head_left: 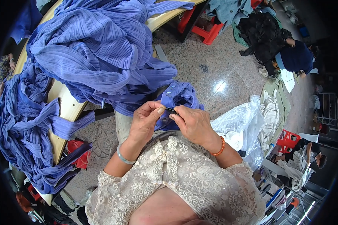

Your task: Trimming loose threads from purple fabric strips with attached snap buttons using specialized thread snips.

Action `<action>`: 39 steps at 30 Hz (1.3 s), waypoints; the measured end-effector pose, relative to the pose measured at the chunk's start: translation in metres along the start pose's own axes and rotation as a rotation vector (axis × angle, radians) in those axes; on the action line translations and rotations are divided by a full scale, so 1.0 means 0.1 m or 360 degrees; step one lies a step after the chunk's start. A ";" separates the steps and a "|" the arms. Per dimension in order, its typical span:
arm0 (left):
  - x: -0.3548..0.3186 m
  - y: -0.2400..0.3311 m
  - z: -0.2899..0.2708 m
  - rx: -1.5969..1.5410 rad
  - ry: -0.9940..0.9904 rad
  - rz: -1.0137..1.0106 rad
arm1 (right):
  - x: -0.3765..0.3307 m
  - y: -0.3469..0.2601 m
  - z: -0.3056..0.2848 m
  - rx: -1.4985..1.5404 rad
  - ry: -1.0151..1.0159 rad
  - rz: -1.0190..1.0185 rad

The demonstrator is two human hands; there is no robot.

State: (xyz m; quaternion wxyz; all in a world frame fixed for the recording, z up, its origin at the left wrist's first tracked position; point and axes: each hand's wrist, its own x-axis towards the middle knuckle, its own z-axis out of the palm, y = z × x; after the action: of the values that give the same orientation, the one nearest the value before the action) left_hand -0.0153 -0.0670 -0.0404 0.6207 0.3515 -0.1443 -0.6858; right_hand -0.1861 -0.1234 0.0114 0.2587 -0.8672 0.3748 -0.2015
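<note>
My left hand (147,117) and my right hand (193,123) meet above my lap, fingers pinched together. Between their fingertips is a small, slim black object (171,110), held at both ends; its exact kind is too small to tell. Right beneath the fingers lies a bunched blue-violet ribbed garment (186,93), with a band carrying a row of small pale marks along its near-left side. To its left, a big heap of the same blue-violet ribbed garments (90,52) covers the table and hangs over its edge.
The pale wooden table (65,101) curves along the left, with more blue-violet garments (26,123) draped over it. Clear plastic sheeting (242,116) lies to the right. Red stools (288,140) and other people working among piled clothes are farther off.
</note>
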 end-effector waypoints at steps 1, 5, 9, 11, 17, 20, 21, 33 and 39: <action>0.00 0.00 0.01 0.0003 -0.0003 -0.0001 | 0.00 0.00 -0.01 0.0000 0.0005 0.0001; 0.01 -0.01 -0.01 -0.0006 0.0001 0.0001 | 0.00 0.05 -0.04 0.0363 0.0087 0.0346; 0.00 0.00 0.01 0.0015 0.0016 -0.0023 | 0.03 0.45 0.04 0.0951 0.0169 0.0431; -0.01 0.00 0.02 0.0076 0.0068 0.0016 | 0.11 0.50 0.03 0.1004 0.0132 0.0493; -0.07 0.06 0.01 0.0276 0.0174 0.0241 | 0.37 0.38 0.19 0.1316 -0.0262 0.0122; -0.10 0.14 -0.01 0.0353 0.0258 0.0336 | 0.46 0.31 0.19 0.1374 -0.0432 0.0149; -0.11 0.18 -0.03 0.0351 0.0260 0.0346 | 0.49 0.30 0.19 0.1294 -0.0502 0.0152; -0.35 0.56 0.09 0.0395 -0.0055 0.0193 | 0.56 0.02 -0.21 0.1663 -0.0288 0.0031; -0.83 0.93 0.23 0.0496 -0.0259 0.0350 | 0.76 -0.58 -0.55 0.2018 -0.0357 -0.0445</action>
State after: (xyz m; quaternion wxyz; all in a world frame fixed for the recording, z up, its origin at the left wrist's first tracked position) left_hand 0.0375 -0.0108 0.0605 0.6163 0.3689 -0.3358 -0.6094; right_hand -0.1356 -0.1635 0.1010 0.7283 -0.6031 0.0381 -0.3233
